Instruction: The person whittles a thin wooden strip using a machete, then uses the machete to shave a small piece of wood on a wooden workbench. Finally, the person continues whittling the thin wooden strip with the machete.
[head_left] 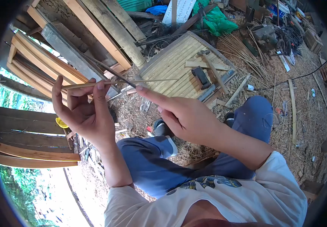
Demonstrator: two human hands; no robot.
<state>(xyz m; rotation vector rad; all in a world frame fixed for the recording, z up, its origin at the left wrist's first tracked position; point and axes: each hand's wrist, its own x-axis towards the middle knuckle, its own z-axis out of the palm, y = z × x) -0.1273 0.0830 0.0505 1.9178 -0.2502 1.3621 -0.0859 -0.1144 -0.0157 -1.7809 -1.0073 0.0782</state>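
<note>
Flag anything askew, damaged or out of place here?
Just clutter: crumpled green plastic sheeting beyond the pale slatted wooden panel, and a long pale wooden strip loose on the debris-strewn ground at right. Looks untidy; no obvious damage.

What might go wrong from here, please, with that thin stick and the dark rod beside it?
The thin stick may bend or snap, since its long end sticks out unsupported beyond the left hand. The right hand's index fingertip is right at the dark rod, so a slip could perhaps hurt it. Scraps lie around the shoe and might trip someone standing up.
</note>
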